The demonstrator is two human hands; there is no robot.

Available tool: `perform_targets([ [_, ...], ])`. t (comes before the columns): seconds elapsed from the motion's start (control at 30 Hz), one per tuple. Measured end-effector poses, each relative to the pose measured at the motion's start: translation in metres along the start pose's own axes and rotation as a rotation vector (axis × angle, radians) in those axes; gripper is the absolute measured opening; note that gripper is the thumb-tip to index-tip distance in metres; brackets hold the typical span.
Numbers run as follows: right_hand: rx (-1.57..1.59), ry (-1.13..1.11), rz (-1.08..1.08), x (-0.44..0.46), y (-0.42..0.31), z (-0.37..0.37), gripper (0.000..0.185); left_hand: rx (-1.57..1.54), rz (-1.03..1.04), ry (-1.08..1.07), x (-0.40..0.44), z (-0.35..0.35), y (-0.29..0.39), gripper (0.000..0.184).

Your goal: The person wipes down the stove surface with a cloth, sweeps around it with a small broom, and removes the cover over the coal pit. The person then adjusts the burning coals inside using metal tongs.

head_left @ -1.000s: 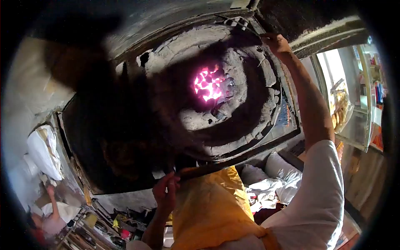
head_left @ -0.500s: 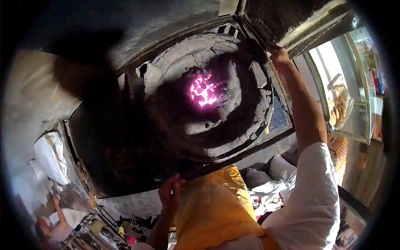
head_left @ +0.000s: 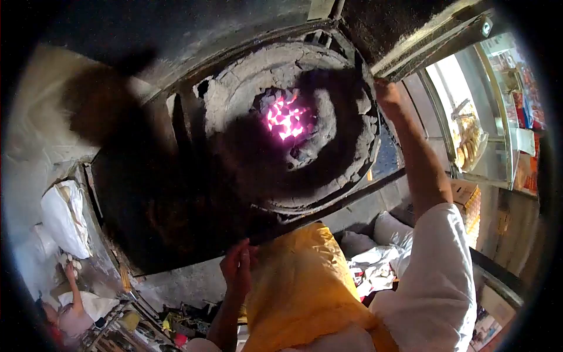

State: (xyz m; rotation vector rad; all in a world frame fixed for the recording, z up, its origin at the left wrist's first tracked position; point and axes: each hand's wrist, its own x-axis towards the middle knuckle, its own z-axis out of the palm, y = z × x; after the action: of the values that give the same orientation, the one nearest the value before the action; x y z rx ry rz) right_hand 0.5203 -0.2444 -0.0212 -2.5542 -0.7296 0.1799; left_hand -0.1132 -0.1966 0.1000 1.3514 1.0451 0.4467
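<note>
A round clay-lined oven [head_left: 281, 58] is set in a dark, sooty counter [head_left: 146, 234]. Glowing coals [head_left: 286, 120] lie at its bottom and look pink-white. My right hand [head_left: 388, 95] is at the oven's far right rim, by the lower end of a dark panel [head_left: 434, 53]; its fingers look curled, but what they hold is hidden. Close to the counter's near edge, my left hand [head_left: 238, 267] is raised with fingers loosely bent and a little apart. Nothing shows in it. A yellow apron [head_left: 305, 276] covers my front, just beside that hand.
At right, a glass case [head_left: 495, 111] holds bread-like pieces [head_left: 469, 144]. A box [head_left: 465, 196] stands below it. Sacks [head_left: 393, 229] lie beneath the counter. To the lower left, another person [head_left: 73, 314] reaches toward pale lumps near a white sack [head_left: 65, 217].
The view has shifted slightly, so the oven and case sit a little differently. Both my hands keep nearly the same places. The other person's arm has moved slightly.
</note>
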Motion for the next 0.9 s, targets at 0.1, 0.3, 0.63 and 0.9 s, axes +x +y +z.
perform_targets([
  [0.1,0.303,0.064,-0.061,-0.018,-0.048,-0.054,0.037,0.022,-0.022,-0.030,-0.008,-0.018,-0.004,0.028],
  [0.3,-0.206,0.154,-0.018,-0.117,-0.003,-0.019,0.037,-0.006,0.000,-0.149,0.016,-0.059,-0.006,0.027],
  [0.63,1.079,0.015,0.739,-0.426,-0.077,-0.082,0.035,-0.059,0.011,-0.434,0.033,-0.108,0.018,0.027],
  [0.9,0.600,0.346,0.453,-0.668,-0.116,-0.058,0.017,-0.005,0.127,-0.617,-0.069,-0.100,-0.019,0.027],
])
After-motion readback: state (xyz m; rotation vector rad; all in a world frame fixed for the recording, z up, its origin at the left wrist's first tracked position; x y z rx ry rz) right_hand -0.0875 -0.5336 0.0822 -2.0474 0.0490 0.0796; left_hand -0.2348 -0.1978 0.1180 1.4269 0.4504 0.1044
